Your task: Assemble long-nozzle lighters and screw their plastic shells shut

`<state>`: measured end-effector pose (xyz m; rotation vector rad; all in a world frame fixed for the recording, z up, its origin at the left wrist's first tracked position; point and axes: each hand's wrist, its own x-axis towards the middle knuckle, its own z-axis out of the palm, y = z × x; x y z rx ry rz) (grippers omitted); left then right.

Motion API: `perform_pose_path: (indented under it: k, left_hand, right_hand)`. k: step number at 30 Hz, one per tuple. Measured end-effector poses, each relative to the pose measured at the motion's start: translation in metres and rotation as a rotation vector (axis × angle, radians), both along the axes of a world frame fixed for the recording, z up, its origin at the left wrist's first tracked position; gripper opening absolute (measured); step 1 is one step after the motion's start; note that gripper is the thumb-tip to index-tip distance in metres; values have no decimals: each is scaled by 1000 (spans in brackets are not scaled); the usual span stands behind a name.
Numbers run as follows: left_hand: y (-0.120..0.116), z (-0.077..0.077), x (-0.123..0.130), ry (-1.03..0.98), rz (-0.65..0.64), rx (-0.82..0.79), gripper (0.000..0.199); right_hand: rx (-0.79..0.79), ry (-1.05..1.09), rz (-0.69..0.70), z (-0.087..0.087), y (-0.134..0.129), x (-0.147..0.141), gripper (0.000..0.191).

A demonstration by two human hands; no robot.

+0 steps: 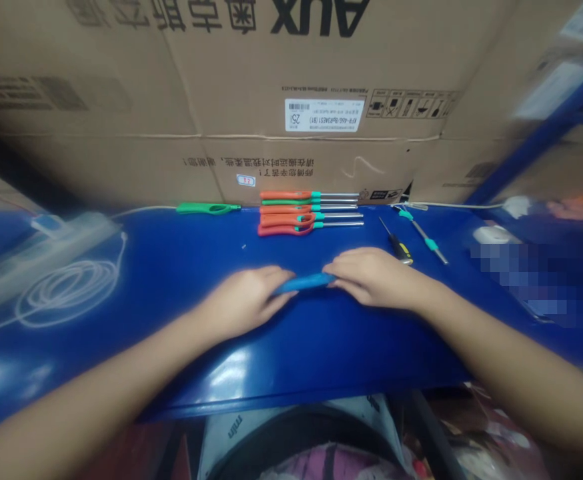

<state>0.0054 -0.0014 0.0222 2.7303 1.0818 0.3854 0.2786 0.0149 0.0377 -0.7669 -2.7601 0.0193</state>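
My left hand (256, 300) and my right hand (366, 275) grip the two ends of a blue lighter handle (307, 283), held level just above the table. Fingers cover both its ends, and no metal tube shows on it. Behind my hands lie several stick lighters (286, 218) in a stack, orange, red and green, their metal tubes pointing right. A green lighter handle (204, 209) without a tube rests to their left. Close beyond my right hand is a black and yellow screwdriver (399, 248). Farther right lies a loose metal lighter tube (424, 235) with teal fittings.
The blue table (291, 360) ends at a front edge close to me. A large cardboard box (211, 107) walls off the back. At left are a power strip (66, 257) and a coiled white cable (71, 293). A blurred-out object (516, 273) lies at right.
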Motion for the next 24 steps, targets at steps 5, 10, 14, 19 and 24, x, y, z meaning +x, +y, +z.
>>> perform_pose_path:
  k: [5,10,14,19,24]
  left_hand:
    - [1,-5,2,-45,-2,-32,26]
    - [7,-5,-2,-63,93,-28,24]
    - [11,-3,-6,-95,139,-13,22]
    - [11,1,-7,-121,144,-35,25]
    - [10,1,-6,-99,129,-44,24]
  right_hand:
    - [21,-4,-34,-2,-2,-4,26]
    - [83,-88,-228,7,9,13,37]
    - [151,-147,-355,12,24,33,27]
    - [210,-115,-329,12,38,50,18]
    - [154,-73,-173,8,36,44,22]
